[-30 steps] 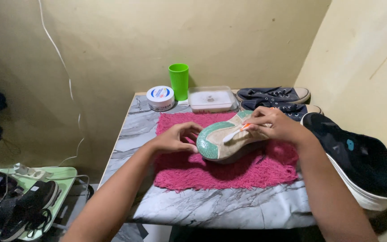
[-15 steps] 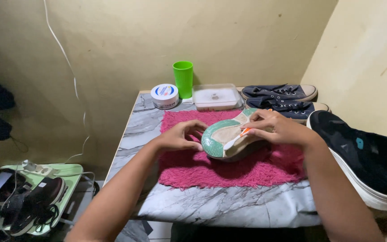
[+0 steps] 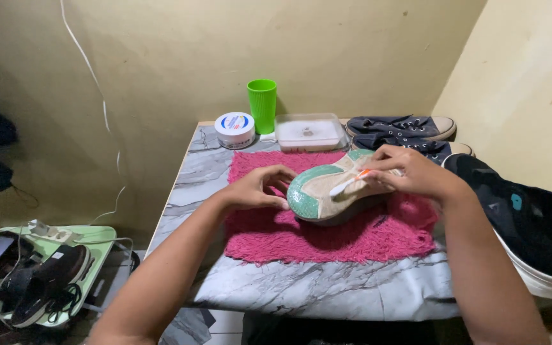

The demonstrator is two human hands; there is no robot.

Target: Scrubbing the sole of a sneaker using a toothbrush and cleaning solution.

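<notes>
A shoe [image 3: 327,195] lies sole-up on the pink shaggy mat [image 3: 327,236], toward the mat's far half, its tan and green tread facing the camera and its toe end pointing left. The left hand [image 3: 257,188] cups that toe end, fingers curled against the green rim of the sole and thumb underneath, a loose bracing hold rather than a tight clamp. The right hand [image 3: 410,172] rests over the heel part of the shoe, fingers pinched closed around a small brush [image 3: 346,183] with an orange handle and a white head; the head lies on the tan middle of the sole. The mat is spread on a marble-patterned table [image 3: 301,287], covering its centre and leaving bare stone along the left side and near edge. Beyond the mat's far edge stand a round white tub [image 3: 235,130], a green cup [image 3: 262,105] just right of it, and a clear lidded plastic box [image 3: 308,133] touching the mat's edge. To the right of the mat's far corner lies a pair of dark blue sneakers [image 3: 404,128], and a black shoe with a white sole [image 3: 531,230] sits at the mat's right side, behind the right forearm
</notes>
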